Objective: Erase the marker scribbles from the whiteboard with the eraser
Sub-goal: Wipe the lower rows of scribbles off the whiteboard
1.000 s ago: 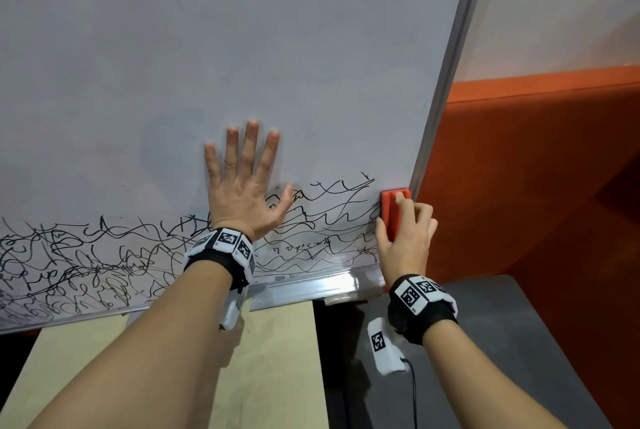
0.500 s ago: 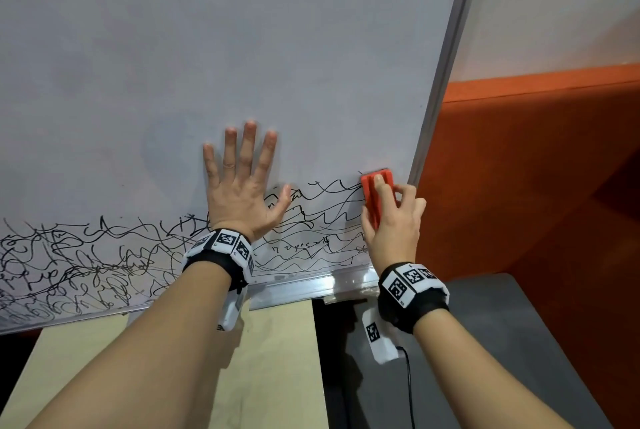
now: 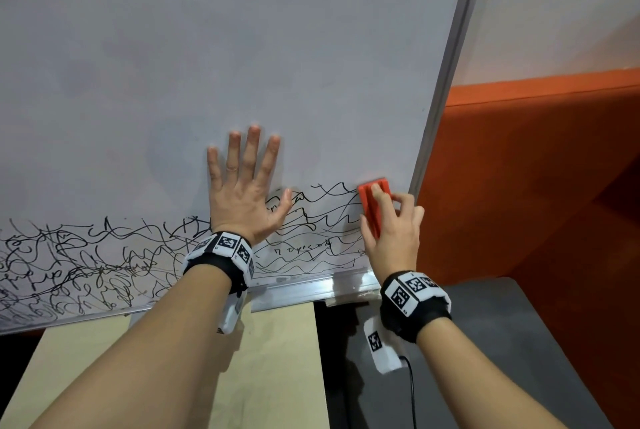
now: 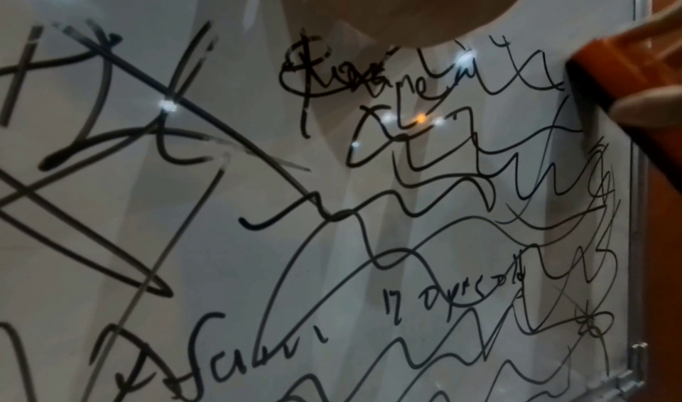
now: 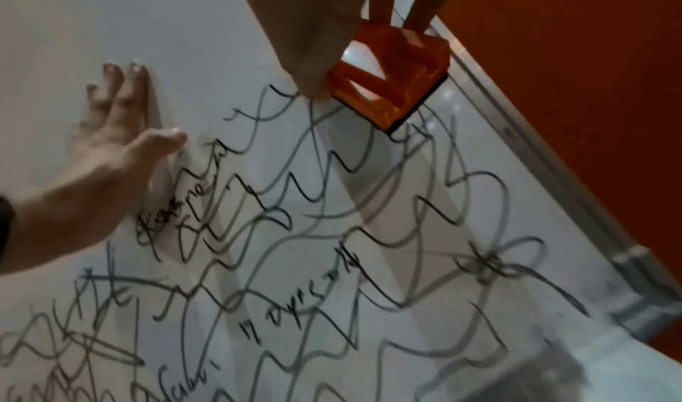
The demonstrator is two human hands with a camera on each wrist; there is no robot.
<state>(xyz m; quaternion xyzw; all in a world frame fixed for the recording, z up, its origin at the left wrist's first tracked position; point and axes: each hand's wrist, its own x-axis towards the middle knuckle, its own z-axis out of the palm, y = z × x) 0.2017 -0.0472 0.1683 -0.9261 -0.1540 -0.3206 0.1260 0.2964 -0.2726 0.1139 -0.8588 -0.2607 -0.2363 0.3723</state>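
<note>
Now, board [image 3: 242, 48]: a whiteboard, blank over most of its face, with a metal frame at the right edge and a tray rail along the bottom.
Scribbles [image 3: 86, 266]: black marker lines in a band along the board's lower part, running from the left edge to the eraser.
Desk [image 3: 270, 359]: pale wood top below the rail, a dark grey top beside it on the right.
Left hand [image 3: 242, 200]: flat on the board, fingers spread straight, heel over the top of the scribbles.
Right hand [image 3: 391, 231]: thumb and fingers curled round the eraser, pinching its sides.
Eraser [image 3: 372, 200]: orange, pressed on the board at the scribbles' upper right end, near the frame.
</note>
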